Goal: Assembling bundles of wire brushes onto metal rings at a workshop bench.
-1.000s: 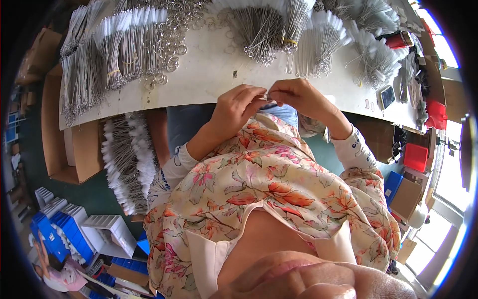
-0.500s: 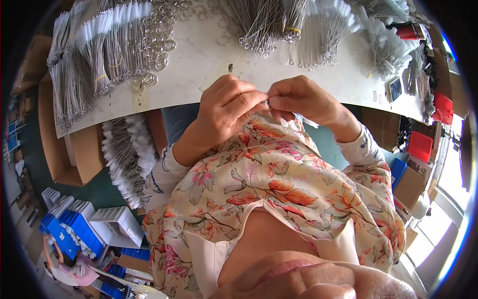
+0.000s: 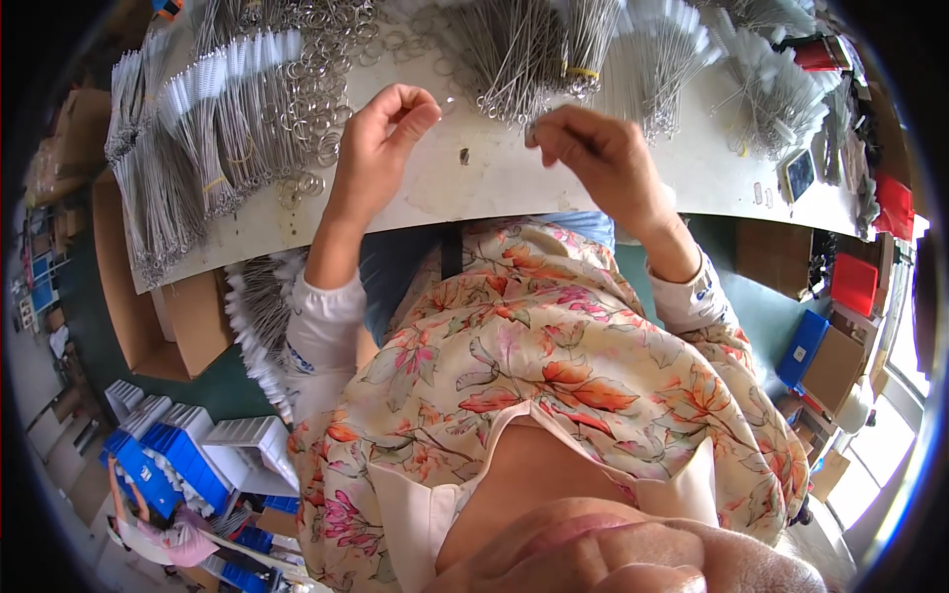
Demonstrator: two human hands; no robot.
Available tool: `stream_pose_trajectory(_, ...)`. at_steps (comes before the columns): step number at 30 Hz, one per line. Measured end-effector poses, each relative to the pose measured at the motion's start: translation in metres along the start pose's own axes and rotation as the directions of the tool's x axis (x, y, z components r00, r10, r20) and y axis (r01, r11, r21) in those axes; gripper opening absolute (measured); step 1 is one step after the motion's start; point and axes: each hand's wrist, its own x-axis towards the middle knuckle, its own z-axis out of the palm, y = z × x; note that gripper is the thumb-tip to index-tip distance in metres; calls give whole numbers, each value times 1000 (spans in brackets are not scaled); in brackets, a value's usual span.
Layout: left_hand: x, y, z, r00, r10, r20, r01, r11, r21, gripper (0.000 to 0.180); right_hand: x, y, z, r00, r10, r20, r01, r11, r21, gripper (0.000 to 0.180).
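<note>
My left hand [image 3: 381, 143] is raised over the white table [image 3: 445, 188], with thumb and curled fingers pinched together. A tiny bright spot shows at its fingertips, too small to name. To the right, my right hand [image 3: 598, 153] bends down with its fingers drawn together beside the looped wire ends of a bundle of thin brushes [image 3: 509, 69]. Something small and grey shows at its fingertips; its kind cannot be made out. The hands are apart. Loose metal rings [image 3: 326, 84] are heaped to the left of the brush bundle, near my left hand.
More wire-handled brushes with white bristles [image 3: 232, 109] lie at the left, others [image 3: 657, 64] at the right. A small device with a screen [image 3: 796, 175] sits near the right edge. Below left stand a cardboard box [image 3: 148, 287] and blue crates [image 3: 188, 460], with another person [image 3: 168, 534] beyond.
My hands were together near the table's front edge. They have separated and moved out over the table, the left one up and leftward, the right one toward the brush bundle.
</note>
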Motion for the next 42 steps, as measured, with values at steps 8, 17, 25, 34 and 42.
stream_pose_trajectory(8,-27,39,27,965,151,-213,-248,789,-562,14,16,-37,32,937,-337,-93,349,894,282,10)
stream_pose_trajectory(17,-49,55,3,995,71,69,-1,698,-717,21,8,-32,43,515,-857,-13,775,472,-419,27)
stream_pose_trajectory(25,-52,80,-10,993,81,90,-46,941,-335,25,9,-33,37,524,-845,109,783,427,-453,24)
stream_pose_trajectory(34,-40,64,9,635,733,-244,-615,670,415,32,16,-59,30,991,-31,129,-64,742,667,17)
stream_pose_trajectory(42,-30,74,-10,821,546,-168,-506,832,229,32,36,-49,22,981,-89,171,-20,837,547,16)
